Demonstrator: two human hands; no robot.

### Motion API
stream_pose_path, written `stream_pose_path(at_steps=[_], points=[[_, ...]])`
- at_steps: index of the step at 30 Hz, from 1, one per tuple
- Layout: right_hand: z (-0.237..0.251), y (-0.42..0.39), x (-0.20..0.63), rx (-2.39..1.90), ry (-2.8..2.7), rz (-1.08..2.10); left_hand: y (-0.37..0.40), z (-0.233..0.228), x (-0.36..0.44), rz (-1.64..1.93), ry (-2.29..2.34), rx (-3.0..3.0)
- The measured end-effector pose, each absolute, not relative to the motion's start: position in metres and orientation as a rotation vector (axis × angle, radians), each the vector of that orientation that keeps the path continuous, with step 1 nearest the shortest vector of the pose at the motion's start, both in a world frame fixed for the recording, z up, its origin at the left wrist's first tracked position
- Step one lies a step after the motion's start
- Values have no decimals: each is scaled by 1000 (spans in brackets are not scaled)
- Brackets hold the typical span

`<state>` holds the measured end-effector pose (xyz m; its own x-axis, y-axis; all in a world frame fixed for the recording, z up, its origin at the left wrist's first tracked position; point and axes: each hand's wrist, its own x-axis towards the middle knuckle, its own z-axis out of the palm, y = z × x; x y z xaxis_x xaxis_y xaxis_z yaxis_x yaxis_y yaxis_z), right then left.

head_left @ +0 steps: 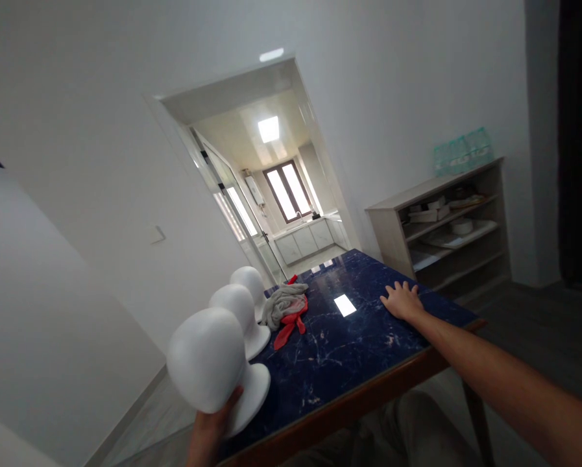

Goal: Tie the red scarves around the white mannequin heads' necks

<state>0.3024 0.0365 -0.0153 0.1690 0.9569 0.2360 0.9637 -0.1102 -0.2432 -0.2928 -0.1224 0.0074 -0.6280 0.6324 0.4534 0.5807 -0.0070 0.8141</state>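
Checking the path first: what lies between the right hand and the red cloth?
In the head view, between the right hand and the red cloth lies glossy blue marbled tabletop, with a bright white rectangle, apparently reflected light.

white head forms [207,357]: 3 | cloth heap [283,306]: 1 | blue table [334,363]: 1 | shelf unit [388,240]: 1

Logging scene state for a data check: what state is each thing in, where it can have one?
Nearest head form: upright
Middle head form: upright
Far head form: upright
Left hand: touching the nearest head form, partly hidden
Right hand: palm down on table, fingers spread
Grey cloth: crumpled
Red cloth: crumpled
Ceiling light: lit
Bottles: standing on shelf unit
Shelf unit: open-fronted, holding items
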Motion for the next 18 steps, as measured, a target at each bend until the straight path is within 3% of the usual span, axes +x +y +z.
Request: stream_pose_path(at_steps=[4, 10, 18], points=[[-15, 37, 303, -2126, -1831, -24, -108, 22, -244, 1736, 2000, 1162], [-15, 36, 305, -2130, -1835, -46, -68, 26, -126, 1644, 1546, 1418], [-14, 36, 307, -2136, -1844, -42, -8, 20, -27, 1521, 1396, 1672]])
